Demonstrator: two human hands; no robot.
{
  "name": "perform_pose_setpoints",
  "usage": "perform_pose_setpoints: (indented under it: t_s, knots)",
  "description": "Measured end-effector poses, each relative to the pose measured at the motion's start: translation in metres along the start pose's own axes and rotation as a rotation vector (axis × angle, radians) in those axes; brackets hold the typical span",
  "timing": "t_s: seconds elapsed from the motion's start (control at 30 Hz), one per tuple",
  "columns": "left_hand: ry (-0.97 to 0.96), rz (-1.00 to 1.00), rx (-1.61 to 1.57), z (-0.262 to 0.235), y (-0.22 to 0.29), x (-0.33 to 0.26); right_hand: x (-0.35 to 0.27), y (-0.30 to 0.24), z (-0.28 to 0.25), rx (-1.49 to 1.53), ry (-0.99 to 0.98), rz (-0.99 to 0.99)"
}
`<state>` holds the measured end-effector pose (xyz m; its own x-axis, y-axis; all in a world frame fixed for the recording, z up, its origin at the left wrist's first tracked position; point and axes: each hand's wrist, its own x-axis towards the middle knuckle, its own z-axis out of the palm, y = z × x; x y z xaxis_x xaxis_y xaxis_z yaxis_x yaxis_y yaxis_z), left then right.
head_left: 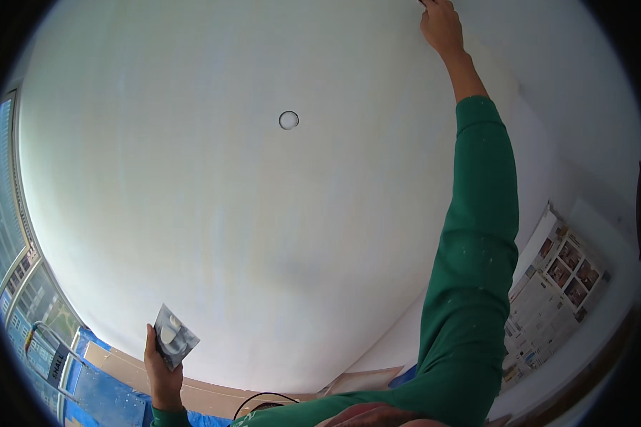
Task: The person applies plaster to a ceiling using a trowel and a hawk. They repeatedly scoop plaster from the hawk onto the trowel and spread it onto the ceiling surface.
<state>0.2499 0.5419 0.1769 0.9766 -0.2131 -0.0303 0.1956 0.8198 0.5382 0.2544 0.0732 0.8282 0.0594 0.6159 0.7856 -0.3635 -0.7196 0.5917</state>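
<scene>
At the lower left, my left hand (164, 376) grips a flat grey metal plate (182, 351) by its lower edge. The plate is tilted, and a white dab of what looks like filler (169, 331) sits on it. My right arm, in a green sleeve, stretches far up to the top edge of the view. There my right hand (443, 28) is closed, its fingers partly cut off by the frame. Only a dark bit of what it holds shows beside the fingers. A broad white painted surface (214, 192) lies before both hands.
A round, dark-rimmed fitting or hole (288, 120) is set in the white surface. Windows (11, 213) run along the left, near a metal rail (46, 331) and blue sheeting (107, 384). Printed sheets (559, 285) cover part of the right side.
</scene>
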Motion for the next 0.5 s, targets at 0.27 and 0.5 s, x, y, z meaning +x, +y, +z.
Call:
perform_pose_setpoints:
  t_s: [0.27,0.5]
  knots:
    - [0.270,0.020,-0.025,-0.111,-0.028,-0.008,0.027,0.018,0.058,-0.169,-0.017,-0.043]
    - [0.266,0.002,-0.074,-0.131,-0.051,0.004,0.038,0.038,0.080,-0.268,-0.013,0.006]
